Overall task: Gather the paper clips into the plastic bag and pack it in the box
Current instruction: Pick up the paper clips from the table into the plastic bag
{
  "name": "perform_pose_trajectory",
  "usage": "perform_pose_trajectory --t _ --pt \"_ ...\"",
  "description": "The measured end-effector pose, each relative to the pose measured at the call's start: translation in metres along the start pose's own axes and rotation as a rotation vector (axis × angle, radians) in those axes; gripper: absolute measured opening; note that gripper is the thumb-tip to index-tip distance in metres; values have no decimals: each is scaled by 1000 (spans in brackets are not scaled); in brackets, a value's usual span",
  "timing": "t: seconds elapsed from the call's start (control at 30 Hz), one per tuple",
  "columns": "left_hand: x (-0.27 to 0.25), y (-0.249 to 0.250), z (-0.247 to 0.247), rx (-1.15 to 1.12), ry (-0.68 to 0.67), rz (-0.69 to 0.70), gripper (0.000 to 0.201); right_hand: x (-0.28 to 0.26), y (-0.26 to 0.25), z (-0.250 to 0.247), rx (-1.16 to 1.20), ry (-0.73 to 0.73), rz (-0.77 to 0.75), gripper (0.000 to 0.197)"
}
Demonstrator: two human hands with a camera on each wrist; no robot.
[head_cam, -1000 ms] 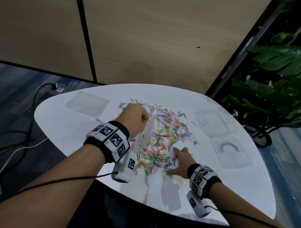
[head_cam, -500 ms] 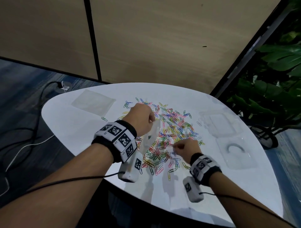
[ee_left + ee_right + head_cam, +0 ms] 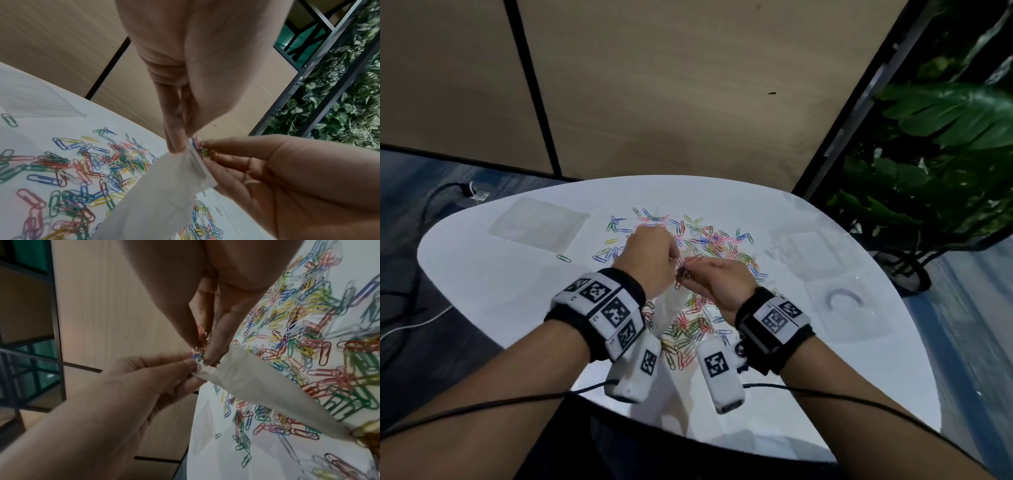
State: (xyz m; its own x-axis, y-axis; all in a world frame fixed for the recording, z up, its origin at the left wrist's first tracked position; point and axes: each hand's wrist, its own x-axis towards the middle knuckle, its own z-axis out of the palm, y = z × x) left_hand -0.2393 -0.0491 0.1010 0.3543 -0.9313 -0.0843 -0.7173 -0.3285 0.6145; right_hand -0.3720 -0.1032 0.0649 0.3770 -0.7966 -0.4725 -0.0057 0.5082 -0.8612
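Note:
Several coloured paper clips [image 3: 709, 240] lie scattered across the white table [image 3: 482, 274]. My left hand [image 3: 674, 263] pinches the mouth of a small clear plastic bag [image 3: 669, 308], which hangs down over the pile. My right hand [image 3: 688, 275] pinches a small bunch of clips [image 3: 202, 149] right at the bag's mouth [image 3: 202, 368], touching the left fingertips. In the right wrist view the bag [image 3: 257, 386] trails away to the lower right. A clear plastic box [image 3: 808, 253] lies at the table's right, apart from both hands.
A second clear box part [image 3: 849, 308] lies nearer on the right. Another flat plastic bag [image 3: 541, 222] lies at the far left, with one stray clip [image 3: 564, 258] beside it. A leafy plant [image 3: 945, 137] stands past the right edge, and cables [image 3: 414, 308] run on the floor at left.
My right hand picked clips off the table near the front of the pile and lifted them up and left to the bag's mouth. My left hand kept holding the bag.

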Motion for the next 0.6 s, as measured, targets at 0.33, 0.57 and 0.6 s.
perform_pose_trajectory --t 0.33,0.57,0.6 --pt "3 2 2 -15 -45 48 24 -4 -1 7 -990 16 -339 19" --pt "5 -3 -8 -44 53 33 22 -2 -25 -29 -530 -70 -320 18" --pt "5 -4 -10 -52 58 29 22 2 -24 -43 -593 -18 -320 17"
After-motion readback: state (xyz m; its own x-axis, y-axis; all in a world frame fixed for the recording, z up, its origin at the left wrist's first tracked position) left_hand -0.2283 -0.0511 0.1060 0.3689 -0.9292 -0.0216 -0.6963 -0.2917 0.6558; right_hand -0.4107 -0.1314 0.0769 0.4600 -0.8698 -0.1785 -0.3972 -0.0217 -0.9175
